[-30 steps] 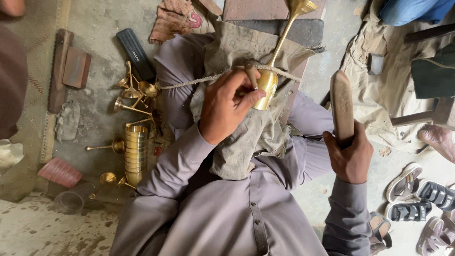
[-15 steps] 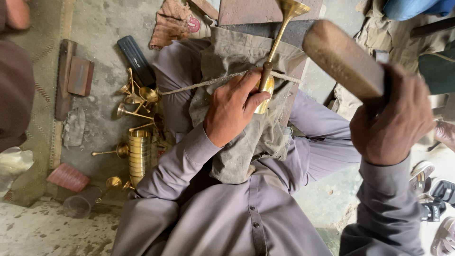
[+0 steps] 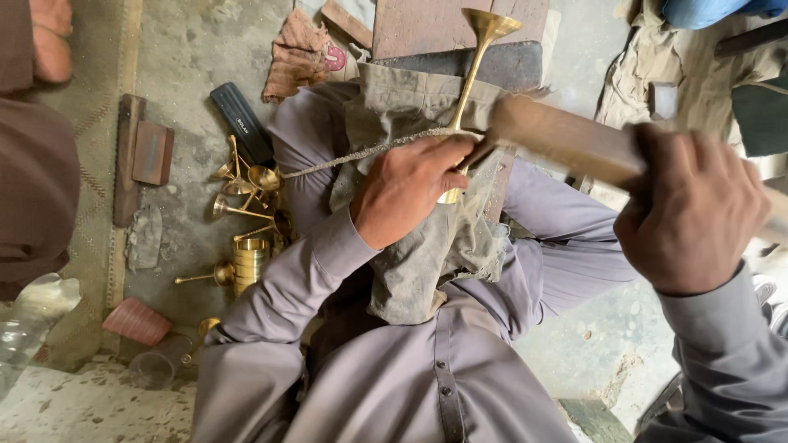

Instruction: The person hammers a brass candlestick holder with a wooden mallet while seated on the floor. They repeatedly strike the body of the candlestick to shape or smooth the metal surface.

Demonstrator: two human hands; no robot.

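One brass goblet (image 3: 472, 90), one mallet (image 3: 566, 139), two hands

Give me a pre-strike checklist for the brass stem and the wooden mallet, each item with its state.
1. Left hand gripping the brass stem: ok.
2. Right hand closed on the wooden mallet: ok.
3. Mallet head near the stem: ok.
4. Left fingers clear of the mallet's path: not ok, right beside it.
5. Grey cloth under the stem: ok.
6. Stem's lower end seated firmly: cannot tell, hidden by the hand.
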